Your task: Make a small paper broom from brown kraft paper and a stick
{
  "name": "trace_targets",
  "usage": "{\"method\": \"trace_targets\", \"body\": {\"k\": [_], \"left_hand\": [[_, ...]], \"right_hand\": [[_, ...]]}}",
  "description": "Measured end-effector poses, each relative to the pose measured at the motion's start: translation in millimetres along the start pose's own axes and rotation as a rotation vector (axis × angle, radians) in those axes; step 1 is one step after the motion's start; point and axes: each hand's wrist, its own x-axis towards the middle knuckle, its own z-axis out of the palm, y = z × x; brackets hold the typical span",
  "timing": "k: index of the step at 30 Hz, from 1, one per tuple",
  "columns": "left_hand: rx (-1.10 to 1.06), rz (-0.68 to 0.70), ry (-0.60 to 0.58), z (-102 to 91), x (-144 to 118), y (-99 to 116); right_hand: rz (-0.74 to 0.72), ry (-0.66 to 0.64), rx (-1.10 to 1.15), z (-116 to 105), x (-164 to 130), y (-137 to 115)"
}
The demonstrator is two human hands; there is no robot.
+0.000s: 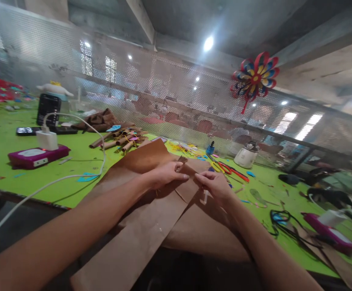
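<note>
A long strip of brown paper (145, 238) slants from the lower left up to my two hands. My left hand (168, 176) pinches the strip near its far end, where a small frayed brown piece (182, 160) sticks up by the fingers. Close by on the right, my right hand (214, 184) grips the strip's edge between thumb and finger. A larger brown paper sheet (206, 232) lies beneath, hanging over the table's front edge, with its far part curled up (151, 155).
On the green table (81, 190) stand a purple power strip (39, 157) with a white cable and a bundle of brown paper rolls (124, 139). Scissors (232, 171), a blue bottle (210, 148) and a white jar (246, 155) sit behind. Another power strip (330, 232) lies right.
</note>
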Motion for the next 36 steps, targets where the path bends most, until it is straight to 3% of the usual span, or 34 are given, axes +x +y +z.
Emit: {"method": "trace_targets", "body": {"k": [6,20,31,36], "left_hand": [[0.138,0.030,-0.019,1.5,1.6,0.3],[0.073,-0.163,0.092,2.3,4.9,-2.6],[0.318,-0.112,0.184,2.0,6.8,-2.9],[0.344,-0.081,0.129,0.7,7.6,-4.3]], "right_hand": [[0.012,-0.013,0.048,-0.5,-0.3,-1.8],[0.042,-0.039,0.063,4.3,-2.9,-2.5],[0.023,-0.078,-0.029,3.8,-4.2,-2.5],[0.034,-0.086,-0.081,6.0,-6.2,-3.3]]}}
